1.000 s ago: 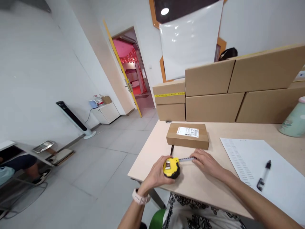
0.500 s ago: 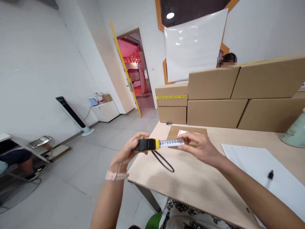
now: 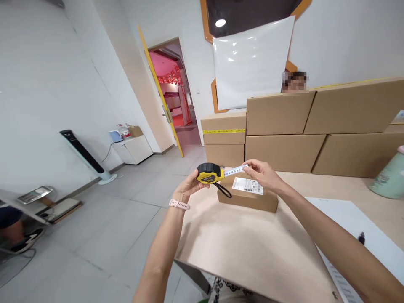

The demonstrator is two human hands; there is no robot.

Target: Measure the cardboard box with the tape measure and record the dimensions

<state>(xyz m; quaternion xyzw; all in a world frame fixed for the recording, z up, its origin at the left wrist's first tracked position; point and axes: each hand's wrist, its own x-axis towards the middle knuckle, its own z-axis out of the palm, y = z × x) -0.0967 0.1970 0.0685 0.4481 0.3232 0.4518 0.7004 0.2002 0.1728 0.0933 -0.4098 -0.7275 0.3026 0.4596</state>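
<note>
My left hand (image 3: pixel 191 183) is closed around a yellow and black tape measure (image 3: pixel 208 173), whose black wrist strap hangs below it. A short stretch of the white, numbered blade (image 3: pixel 232 170) is pulled out to the right. The fingertips of my right hand (image 3: pixel 262 172) pinch the blade's free end. Under the hands, a small cardboard box (image 3: pixel 248 201) with a white printed label (image 3: pixel 248 185) lies on the table; the blade is held above its far left part.
Stacked large cartons (image 3: pixel 285 152) line the table's far side, a person's head (image 3: pixel 295 82) behind them. On the right are paper sheets (image 3: pixel 342 214), a pen (image 3: pixel 361 238) and a green container (image 3: pixel 389 174). The table's left edge drops to the floor, where a tower fan (image 3: pixel 83 153) stands.
Both hands have moved away from me, carrying the tape measure over the small box. The tape measure has turned so its yellow side face shows. My view has shifted slightly.
</note>
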